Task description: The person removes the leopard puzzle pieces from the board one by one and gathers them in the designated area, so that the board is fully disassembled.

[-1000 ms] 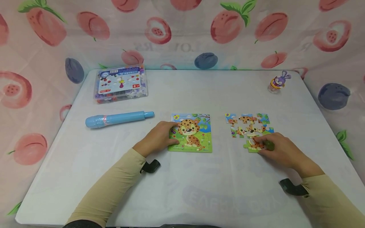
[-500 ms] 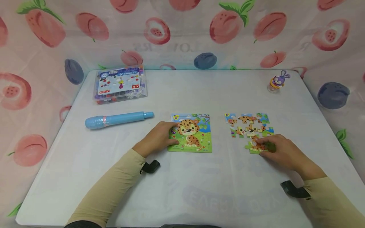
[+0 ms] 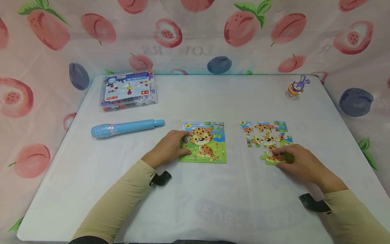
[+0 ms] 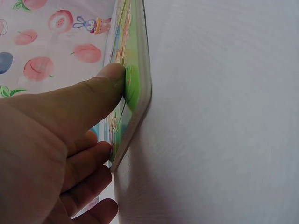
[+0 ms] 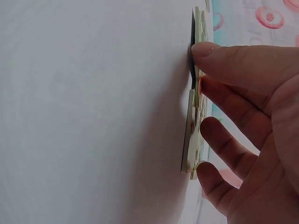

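Note:
A square puzzle board with a cartoon leopard lies flat near the table's middle. My left hand rests at its left side; in the left wrist view the thumb touches the green corner, with the fingers at the edge. To the right, several loose puzzle pieces form spaced rows of a similar leopard picture. My right hand pinches a puzzle piece between thumb and index finger in the nearest row. In the right wrist view, that piece's edge overlaps another piece.
A clear plastic case of colourful parts stands at the back left. Before it lies a light-blue cylinder with a narrower end. A purple rabbit figure stands at the back right. Fruit-print cloth hangs behind the white table.
My right hand and its puzzle piece shift slightly toward me and right, then a touch back left. The left hand and the board stay where they were.

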Demonstrator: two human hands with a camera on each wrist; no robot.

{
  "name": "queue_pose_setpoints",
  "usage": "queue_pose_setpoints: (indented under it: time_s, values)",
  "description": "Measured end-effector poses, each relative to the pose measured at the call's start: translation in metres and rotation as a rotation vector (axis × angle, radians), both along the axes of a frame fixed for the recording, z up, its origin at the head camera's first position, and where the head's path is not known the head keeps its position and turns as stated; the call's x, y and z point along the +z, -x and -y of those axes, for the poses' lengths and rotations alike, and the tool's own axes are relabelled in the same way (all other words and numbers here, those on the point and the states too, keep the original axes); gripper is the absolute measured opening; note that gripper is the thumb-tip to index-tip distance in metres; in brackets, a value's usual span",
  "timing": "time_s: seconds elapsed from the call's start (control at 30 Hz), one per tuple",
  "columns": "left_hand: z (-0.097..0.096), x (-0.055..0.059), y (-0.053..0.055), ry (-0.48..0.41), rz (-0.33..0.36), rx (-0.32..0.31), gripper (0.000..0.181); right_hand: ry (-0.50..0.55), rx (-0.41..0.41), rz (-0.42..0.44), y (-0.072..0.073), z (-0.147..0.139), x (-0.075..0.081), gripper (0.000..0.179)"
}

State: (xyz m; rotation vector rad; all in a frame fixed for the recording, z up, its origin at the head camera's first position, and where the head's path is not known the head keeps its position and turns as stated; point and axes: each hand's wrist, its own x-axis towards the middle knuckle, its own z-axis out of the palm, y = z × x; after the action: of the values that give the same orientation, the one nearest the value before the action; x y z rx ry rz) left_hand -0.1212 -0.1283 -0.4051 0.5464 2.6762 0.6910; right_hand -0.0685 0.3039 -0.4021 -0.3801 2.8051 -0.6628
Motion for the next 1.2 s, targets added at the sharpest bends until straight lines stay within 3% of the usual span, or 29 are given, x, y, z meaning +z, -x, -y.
queue_pose_setpoints:
  time_s: [1.2]
  values:
    - [0.0003, 0.0017, -0.0005, 0.010, -0.010, -0.007, 0.071, 0.004, -0.003, 0.013, 0.0021, 0.0017, 0.0023, 0.038]
